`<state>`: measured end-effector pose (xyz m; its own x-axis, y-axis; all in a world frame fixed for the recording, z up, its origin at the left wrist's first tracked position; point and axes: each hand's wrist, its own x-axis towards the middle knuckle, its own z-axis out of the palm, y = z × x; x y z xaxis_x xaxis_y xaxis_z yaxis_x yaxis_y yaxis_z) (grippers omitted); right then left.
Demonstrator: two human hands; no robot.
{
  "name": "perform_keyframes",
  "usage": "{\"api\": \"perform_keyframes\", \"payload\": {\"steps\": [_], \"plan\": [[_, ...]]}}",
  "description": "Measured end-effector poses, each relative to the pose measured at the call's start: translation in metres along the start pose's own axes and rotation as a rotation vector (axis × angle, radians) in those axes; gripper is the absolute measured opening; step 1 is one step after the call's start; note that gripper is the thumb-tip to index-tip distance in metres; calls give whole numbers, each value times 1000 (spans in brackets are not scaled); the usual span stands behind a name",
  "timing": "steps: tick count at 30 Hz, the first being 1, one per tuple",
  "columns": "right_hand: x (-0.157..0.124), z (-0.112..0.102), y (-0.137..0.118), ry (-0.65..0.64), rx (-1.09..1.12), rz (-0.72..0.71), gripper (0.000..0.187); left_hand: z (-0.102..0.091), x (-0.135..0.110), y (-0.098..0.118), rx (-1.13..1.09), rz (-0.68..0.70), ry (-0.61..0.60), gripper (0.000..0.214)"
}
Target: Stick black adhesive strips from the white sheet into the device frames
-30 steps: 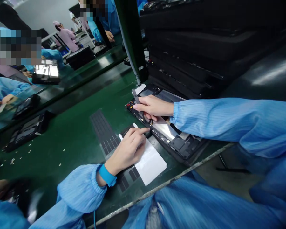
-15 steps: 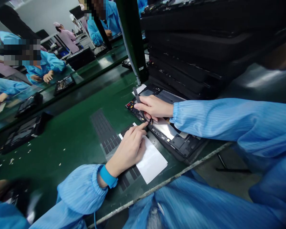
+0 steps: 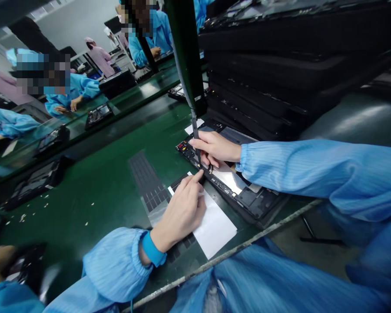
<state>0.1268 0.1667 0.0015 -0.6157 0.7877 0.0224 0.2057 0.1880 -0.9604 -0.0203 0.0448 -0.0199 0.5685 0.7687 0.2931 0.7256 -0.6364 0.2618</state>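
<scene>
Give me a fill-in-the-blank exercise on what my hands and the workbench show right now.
The right hand holds a slim tool over the device.
1. The wristband is on the ____ wrist.
2. The large paper sheet is coloured ____.
3. The tabletop is coloured ____.
4. Both sleeves are coloured ____.

Missing words: left; white; green; blue.

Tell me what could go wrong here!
The thin dark tool in the right hand could slip and scratch the open device. Its tip is close to the left hand and might poke a finger. The white sheet lies near the table's edge; a bump could knock it off.
</scene>
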Motion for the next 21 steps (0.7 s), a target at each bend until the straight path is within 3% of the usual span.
{"api": "perform_keyframes", "payload": {"steps": [5, 11, 14, 16, 18, 21], "plan": [[2, 1, 3, -12, 0, 7, 19, 7, -3, 17, -181, -87, -35, 20], [4, -5, -3, 44, -181, -42, 29, -4, -5, 41, -216, -81, -130, 16], [-3, -19, -16, 255, -636, -109, 37, -10, 8, 25, -230, -197, -67, 8], [-10, -27, -23, 389, -1019, -35, 34, -13, 23, 3, -216, -367, -33, 27], [-15, -32, -25, 410, -1241, 80, 32, -17, 40, -22, -224, -512, -106, 44], [-19, -30, -21, 295, -1281, 46, 30, -19, 59, -48, -318, -621, -293, 57]]}}
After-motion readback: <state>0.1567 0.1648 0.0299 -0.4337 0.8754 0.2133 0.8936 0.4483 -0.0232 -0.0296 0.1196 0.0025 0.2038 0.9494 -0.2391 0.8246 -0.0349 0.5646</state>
